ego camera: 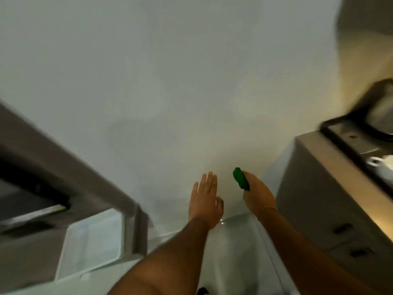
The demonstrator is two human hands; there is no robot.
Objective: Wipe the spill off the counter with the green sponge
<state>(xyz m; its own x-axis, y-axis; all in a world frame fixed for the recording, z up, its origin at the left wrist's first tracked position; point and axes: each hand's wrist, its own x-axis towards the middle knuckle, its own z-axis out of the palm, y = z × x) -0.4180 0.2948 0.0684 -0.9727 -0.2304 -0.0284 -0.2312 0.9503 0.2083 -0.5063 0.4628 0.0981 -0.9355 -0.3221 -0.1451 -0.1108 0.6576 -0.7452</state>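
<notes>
Far left I've got a blurred grey cabinet [63,167] with a dark opening and a pale tray [91,241] below it, all smeared, so I can't read much there. Moving in, the left hand [205,201] is open, fingers straight and together, holding nothing, out in front of a blank pale wall. Just to its right, the right hand [258,196] is closed around the sponge [241,178], green end poking out above the fingers, in the air and touching no surface. Further right sits the bench [331,165], with a dark sink or hob [361,128] on top, too blurred to tell which.

Here's my worry: I see no spill anywhere. The bench top is at the frame edge and streaked, so I could wipe the wrong patch. The sponge is well apart from the bench, and swinging right blind risks knocking the small white thing [376,161] on it. With only 1 end of the sponge showing, I can't judge the grip; it may slip under pressure.
</notes>
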